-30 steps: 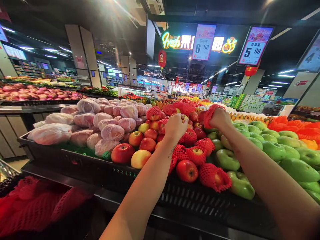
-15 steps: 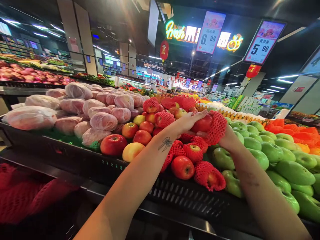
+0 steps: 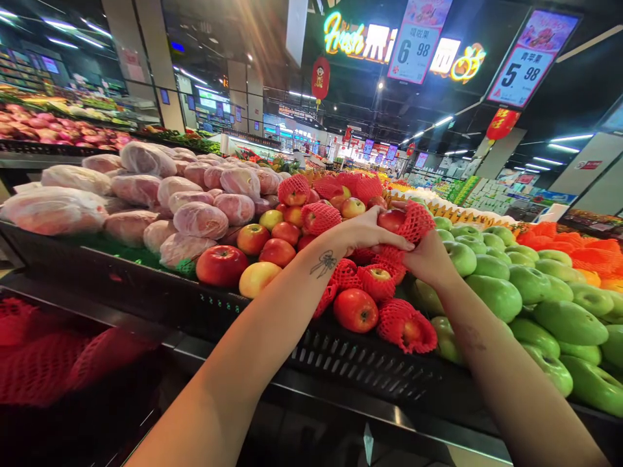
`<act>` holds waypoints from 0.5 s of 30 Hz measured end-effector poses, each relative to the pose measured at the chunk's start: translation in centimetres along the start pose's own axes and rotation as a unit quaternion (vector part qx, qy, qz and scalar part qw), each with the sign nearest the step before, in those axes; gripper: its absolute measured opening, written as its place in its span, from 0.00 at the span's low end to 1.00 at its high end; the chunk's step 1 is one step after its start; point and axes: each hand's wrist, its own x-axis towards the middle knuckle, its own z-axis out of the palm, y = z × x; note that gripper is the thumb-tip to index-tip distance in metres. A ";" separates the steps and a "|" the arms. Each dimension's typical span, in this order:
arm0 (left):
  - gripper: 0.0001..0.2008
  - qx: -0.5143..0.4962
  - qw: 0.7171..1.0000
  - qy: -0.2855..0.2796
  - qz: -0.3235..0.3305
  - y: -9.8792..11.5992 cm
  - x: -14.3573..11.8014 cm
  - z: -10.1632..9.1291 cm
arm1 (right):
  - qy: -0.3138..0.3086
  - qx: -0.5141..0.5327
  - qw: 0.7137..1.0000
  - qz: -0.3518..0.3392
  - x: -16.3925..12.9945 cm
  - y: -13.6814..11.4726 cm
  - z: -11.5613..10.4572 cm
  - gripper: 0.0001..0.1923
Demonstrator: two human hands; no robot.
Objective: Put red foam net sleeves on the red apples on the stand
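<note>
Supermarket aisles run off behind a black produce bin (image 3: 370, 373) heaped with red apples, green ones on its right and bagged fruit on its left. Above the heap, both hands meet on one apple (image 3: 392, 220) half sheathed in a red foam net (image 3: 417, 222). The right hand (image 3: 431, 259) cups it from below, fingers closed round the net; the left hand (image 3: 363, 232) lies over the bare side, fingers curved on the skin. Such an apple is likely firm, fairly light, smooth and a bit slippery where bare, and it bruises if squeezed; the soft, stretchy net gives the surer hold. Overhead a neon sign (image 3: 342, 39) reads "Fresh", and price boards show "6.98" (image 3: 415, 52) and "5.98" (image 3: 520, 74).
</note>
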 end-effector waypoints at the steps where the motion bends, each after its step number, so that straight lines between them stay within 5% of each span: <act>1: 0.50 -0.008 1.000 0.003 -0.006 0.1 0.1 0.0 | -0.003 0.008 1.000 0.011 0.0 0.0 -0.2 0.33; 5: 0.35 -0.069 0.995 0.073 0.017 0.7 0.4 -0.4 | 0.030 0.094 0.991 0.087 0.3 -0.5 -1.3 0.22; 9: 0.33 -0.147 0.974 0.170 0.020 1.0 0.9 -0.9 | 0.210 0.181 0.958 0.077 0.7 -1.2 -2.4 0.10; 12: 0.27 -0.164 0.973 0.159 0.011 1.1 1.1 -1.1 | 0.303 0.235 0.917 0.111 1.1 -0.6 -2.9 0.12; 15: 0.19 -0.160 0.981 0.106 0.015 1.2 0.9 -0.9 | 0.298 0.267 0.888 0.226 1.2 1.2 -2.7 0.10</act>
